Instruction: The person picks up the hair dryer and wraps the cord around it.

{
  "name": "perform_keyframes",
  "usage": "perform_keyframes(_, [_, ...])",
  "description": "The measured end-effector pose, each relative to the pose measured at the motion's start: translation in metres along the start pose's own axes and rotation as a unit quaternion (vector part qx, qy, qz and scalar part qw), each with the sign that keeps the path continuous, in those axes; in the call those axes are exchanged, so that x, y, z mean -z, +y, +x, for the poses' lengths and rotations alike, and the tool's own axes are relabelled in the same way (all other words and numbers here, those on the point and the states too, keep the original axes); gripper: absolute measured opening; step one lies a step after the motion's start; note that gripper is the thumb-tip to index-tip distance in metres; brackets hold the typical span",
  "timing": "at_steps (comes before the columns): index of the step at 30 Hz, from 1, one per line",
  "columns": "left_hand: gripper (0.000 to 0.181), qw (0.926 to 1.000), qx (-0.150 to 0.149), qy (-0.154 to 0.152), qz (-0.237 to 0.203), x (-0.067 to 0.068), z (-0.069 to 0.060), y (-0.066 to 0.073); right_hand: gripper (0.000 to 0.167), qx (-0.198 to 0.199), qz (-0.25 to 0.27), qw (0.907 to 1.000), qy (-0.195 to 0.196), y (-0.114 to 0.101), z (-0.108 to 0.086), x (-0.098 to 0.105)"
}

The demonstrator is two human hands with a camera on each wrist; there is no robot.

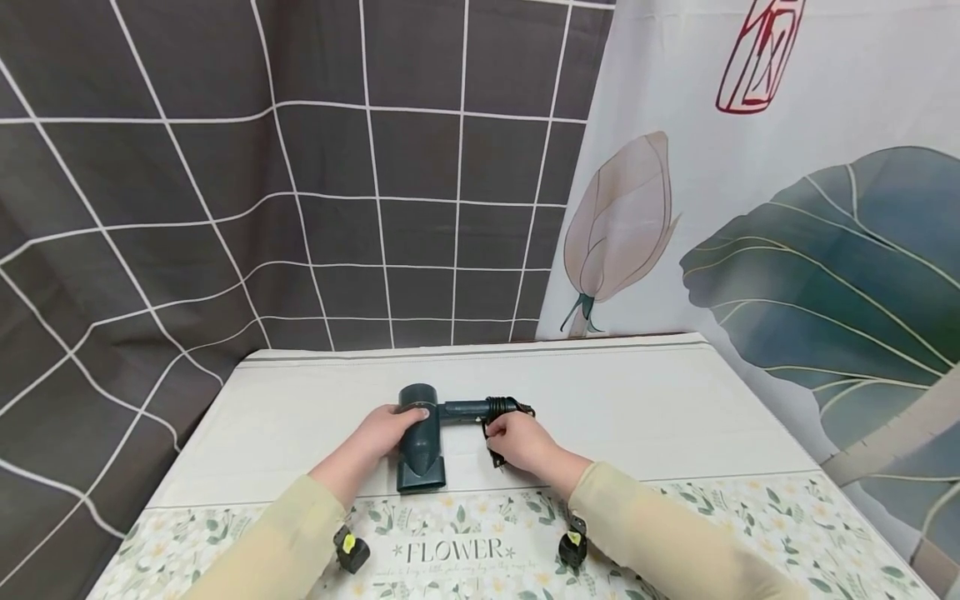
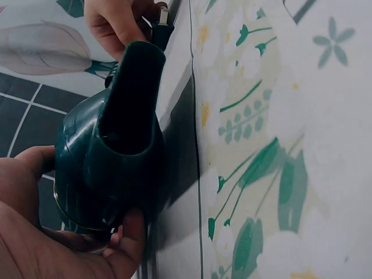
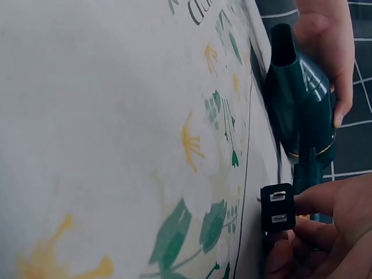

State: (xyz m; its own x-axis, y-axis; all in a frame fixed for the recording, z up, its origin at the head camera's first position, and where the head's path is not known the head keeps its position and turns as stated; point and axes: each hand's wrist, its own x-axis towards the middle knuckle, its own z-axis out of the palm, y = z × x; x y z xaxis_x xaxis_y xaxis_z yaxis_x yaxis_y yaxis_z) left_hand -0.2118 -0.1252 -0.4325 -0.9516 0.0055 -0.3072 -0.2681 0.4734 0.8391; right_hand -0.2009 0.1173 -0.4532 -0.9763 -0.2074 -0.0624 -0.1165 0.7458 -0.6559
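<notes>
A dark green hair dryer [image 1: 422, 450] lies on the white table, its flat nozzle toward me and its handle [image 1: 463, 411] pointing right. My left hand [image 1: 385, 429] grips the barrel from the left, thumb on top; the left wrist view shows fingers curled around the body [image 2: 81, 151]. A black cord [image 1: 501, 406] is wound about the handle's end. My right hand [image 1: 522, 442] pinches the cord near its two-prong plug [image 3: 278, 208], which shows close to the fingertips in the right wrist view. Part of the cord is hidden behind the right hand.
The table [image 1: 615, 400] is covered by a white cloth with a floral band and the word FLOWER along the front. A dark grid curtain [image 1: 420, 225] hangs behind, beside a white curtain [image 1: 637, 100] with a lotus print.
</notes>
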Motion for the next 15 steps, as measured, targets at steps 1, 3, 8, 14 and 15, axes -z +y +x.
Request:
perform_keyframes(1, [0.078,1.0,-0.001,0.0,0.002,0.0,0.0,-0.001,0.017,0.005,-0.001,1.0,-0.001,0.0,0.0,0.0])
perform_keyframes(3, [0.078,1.0,0.0,0.001,0.004,0.002,0.001,-0.001,0.018,0.011,0.001,0.9999,-0.005,0.001,0.0,0.0])
perform_keyframes(8, [0.083,1.0,0.004,0.0,0.004,0.004,0.004,-0.004,0.019,0.044,0.003,0.999,-0.007,0.008,0.0,0.002])
perform_keyframes(14, [0.08,0.9988,0.012,-0.01,-0.046,0.012,0.005,-0.015,0.017,0.065,-0.01,0.9977,0.016,0.026,-0.003,0.02])
perform_keyframes(15, [0.077,0.9983,0.01,-0.011,-0.057,0.015,0.004,-0.017,0.017,0.068,-0.017,0.9973,0.022,0.03,-0.005,0.025])
